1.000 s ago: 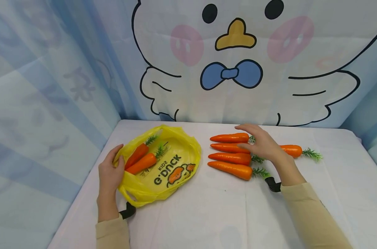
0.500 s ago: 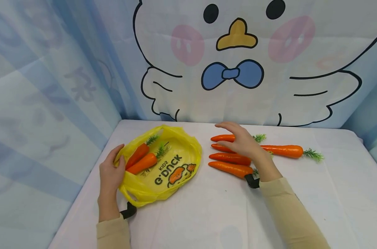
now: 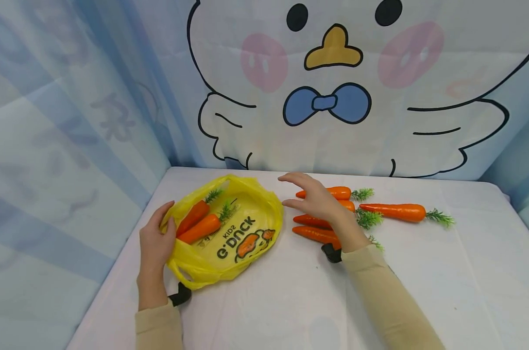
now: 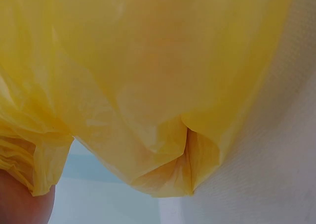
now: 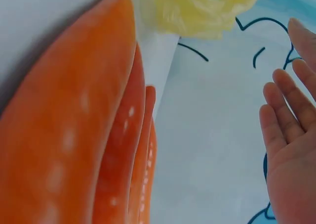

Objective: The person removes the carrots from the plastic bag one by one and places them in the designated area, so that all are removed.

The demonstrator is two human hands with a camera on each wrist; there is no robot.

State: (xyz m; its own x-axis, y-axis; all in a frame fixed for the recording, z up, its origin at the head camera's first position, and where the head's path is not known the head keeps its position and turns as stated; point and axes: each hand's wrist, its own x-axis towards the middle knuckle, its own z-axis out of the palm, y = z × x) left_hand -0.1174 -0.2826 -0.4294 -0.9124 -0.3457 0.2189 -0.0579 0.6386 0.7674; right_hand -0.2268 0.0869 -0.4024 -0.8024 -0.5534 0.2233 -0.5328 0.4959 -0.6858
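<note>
- Thumb and fingers of the left hand (image 3: 156,243) pinch the rim of a yellow bag (image 3: 212,272) at its 9 o'clock, its mouth spread; that grip matches a second ago.
- The right hand (image 3: 318,199), palm bare and fingers extended well apart from the thumb, holds nothing; it has swept from the leafy ends toward the bag, now just beside its 3 o'clock rim.
- Two carrots (image 3: 201,229) lie inside the bag, toward 9 o'clock, tops pointing to about 1.
- Four carrots (image 3: 315,234) line up under and around the right hand and wrist, tips at 9 o'clock, partly hidden.
- A fifth carrot (image 3: 393,212) lies beyond them, at the right hand's 3 o'clock; the sweep has uncovered it fully.
- With nothing carried across, the tally appears unchanged: two bagged, five on the white table (image 3: 290,301).
- At 12 o'clock, a cartoon backdrop (image 3: 334,146).
</note>
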